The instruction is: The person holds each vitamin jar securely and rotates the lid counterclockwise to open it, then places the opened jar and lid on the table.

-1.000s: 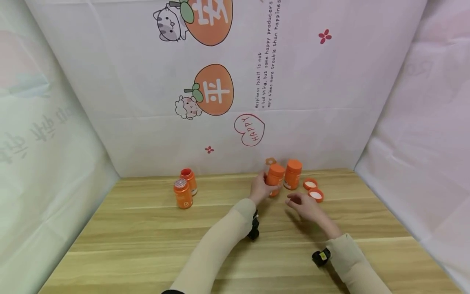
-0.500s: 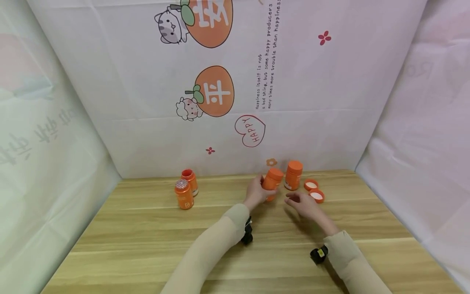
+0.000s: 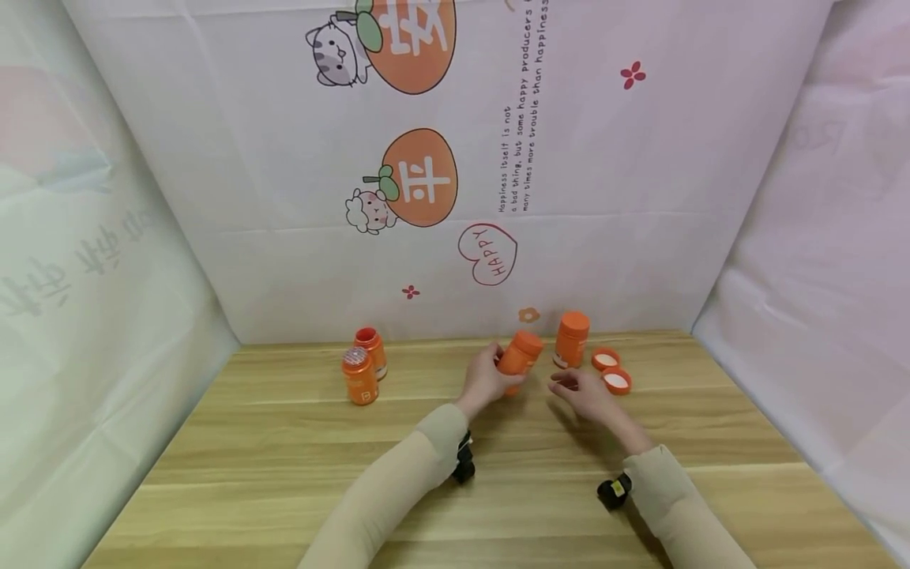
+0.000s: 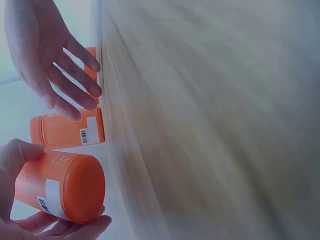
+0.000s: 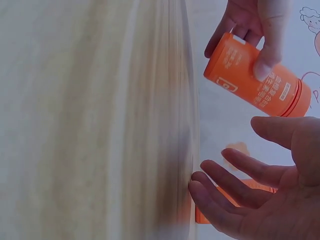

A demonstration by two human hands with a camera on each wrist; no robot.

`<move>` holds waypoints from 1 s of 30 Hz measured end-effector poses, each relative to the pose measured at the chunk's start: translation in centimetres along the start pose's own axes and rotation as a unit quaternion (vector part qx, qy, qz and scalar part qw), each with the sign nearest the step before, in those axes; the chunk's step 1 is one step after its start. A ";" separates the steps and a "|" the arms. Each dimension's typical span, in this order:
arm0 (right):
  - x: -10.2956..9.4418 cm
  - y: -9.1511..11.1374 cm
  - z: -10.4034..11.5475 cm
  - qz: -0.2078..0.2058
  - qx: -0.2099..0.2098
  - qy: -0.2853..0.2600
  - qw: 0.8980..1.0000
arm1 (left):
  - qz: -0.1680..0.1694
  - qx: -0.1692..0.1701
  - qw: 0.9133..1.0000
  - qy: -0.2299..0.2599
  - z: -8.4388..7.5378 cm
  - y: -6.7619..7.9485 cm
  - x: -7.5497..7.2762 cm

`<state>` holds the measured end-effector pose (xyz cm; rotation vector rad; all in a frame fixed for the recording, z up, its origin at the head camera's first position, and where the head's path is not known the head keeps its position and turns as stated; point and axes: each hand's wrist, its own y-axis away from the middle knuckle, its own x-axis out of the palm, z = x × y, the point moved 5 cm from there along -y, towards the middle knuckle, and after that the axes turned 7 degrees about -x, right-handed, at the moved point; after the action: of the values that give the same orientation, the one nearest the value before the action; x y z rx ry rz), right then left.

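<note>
My left hand [image 3: 486,381] grips an orange pill bottle [image 3: 520,357] round its body. The bottle has its cap on and leans, its top toward the right; the left wrist view shows its base [image 4: 86,190] raised off the tabletop. My right hand [image 3: 584,395] holds nothing, its fingers loosely bent and spread, close to the right of that bottle. Just behind the right hand another capped orange bottle [image 3: 572,340] stands upright. In the right wrist view the right hand [image 5: 260,190] partly covers this standing bottle, while the held bottle [image 5: 252,75] shows its printed label.
Two orange bottles without caps stand at the left: a front one [image 3: 360,378] with a silvery seal over its mouth and a rear one [image 3: 372,352] with an open mouth. Two orange caps [image 3: 617,382] lie inside-up at the right. A printed white cloth [image 3: 604,197] hangs behind the wooden table [image 3: 298,474].
My left hand has drawn the capped bottle left and toward me, away from the standing one, and it tilts more now. The right hand has hardly moved.
</note>
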<state>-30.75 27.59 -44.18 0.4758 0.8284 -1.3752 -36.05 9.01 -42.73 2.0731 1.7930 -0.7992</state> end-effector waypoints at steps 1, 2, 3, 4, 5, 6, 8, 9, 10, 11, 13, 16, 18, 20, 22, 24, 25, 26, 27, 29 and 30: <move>0.1 -0.1 0.0 -0.002 -0.001 -0.001 1.000 | 0.001 -0.001 1.000 0.000 0.1 0.1 -0.2; 0.2 -0.1 0.1 -0.003 -0.003 -0.001 1.000 | 0.001 -0.002 1.000 0.001 0.1 0.3 -0.3; 0.3 -0.2 0.1 -0.004 -0.004 -0.002 1.000 | 0.001 -0.003 1.000 0.002 0.2 0.4 -0.4; 0.3 -0.2 0.2 -0.005 -0.006 -0.001 1.000 | 0.000 -0.003 1.000 0.003 0.3 0.5 -0.5; 0.4 -0.3 0.3 -0.007 -0.007 -0.003 1.000 | -0.001 -0.003 1.000 0.004 0.4 0.6 -0.7; 0.5 -0.3 0.3 -0.009 -0.008 -0.002 1.000 | -0.001 -0.003 1.000 0.005 0.5 0.7 -0.8; 0.6 -0.4 0.5 -0.011 -0.010 -0.002 1.000 | 0.001 -0.004 1.000 0.008 0.7 0.9 -1.0; 0.7 -0.4 0.6 -0.013 -0.009 -0.004 1.000 | 0.002 -0.003 1.000 0.009 0.8 1.0 -1.2; 0.7 -0.5 0.7 -0.014 -0.012 -0.003 1.000 | 0.003 -0.004 1.000 0.009 0.9 1.1 -1.3; 0.7 -0.5 0.8 -0.015 -0.014 -0.003 1.000 | 0.005 -0.005 1.000 0.010 0.9 1.1 -1.5; 0.8 -0.5 1.1 -0.017 -0.015 -0.006 1.000 | 0.008 -0.005 1.000 0.007 1.1 1.3 -1.8; 0.9 -0.6 1.5 -0.017 -0.017 -0.013 1.000 | 0.010 -0.007 1.000 0.003 1.3 1.5 -2.3; 1.0 -0.7 1.7 -0.019 -0.011 -0.022 1.000 | 0.010 -0.006 1.000 -0.001 1.4 1.7 -2.6; 1.1 -0.7 2.1 -0.018 -0.015 -0.024 0.999 | 0.010 -0.004 1.000 0.000 1.5 1.9 -3.0; 1.2 -0.7 2.4 -0.019 -0.016 -0.030 0.999 | 0.010 -0.003 1.000 -0.001 1.6 2.2 -3.4; 1.3 -0.8 2.7 -0.023 -0.017 -0.034 0.999 | 0.012 0.001 1.000 -0.001 1.6 2.5 -3.7; 1.3 -0.8 2.8 -0.025 -0.019 -0.035 0.999 | 0.013 0.003 1.000 -0.001 1.7 2.6 -3.9; 1.4 -0.8 2.9 -0.027 -0.017 -0.038 0.999 | 0.014 0.004 1.000 -0.002 1.7 2.8 -4.0; 1.4 -0.8 3.0 -0.030 -0.018 -0.040 0.999 | 0.016 0.005 1.000 0.000 1.7 2.9 -4.2; 1.4 -0.8 3.3 -0.034 -0.021 -0.038 0.998 | 0.020 0.005 1.000 0.001 1.8 3.2 -4.4; 1.3 -0.9 3.4 -0.036 -0.022 -0.038 0.998 | 0.022 0.004 1.000 0.001 1.8 3.3 -4.5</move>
<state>-30.80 24.06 -42.84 0.3595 0.8186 -1.4300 -33.60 3.75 -42.07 2.1105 1.7425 -0.7936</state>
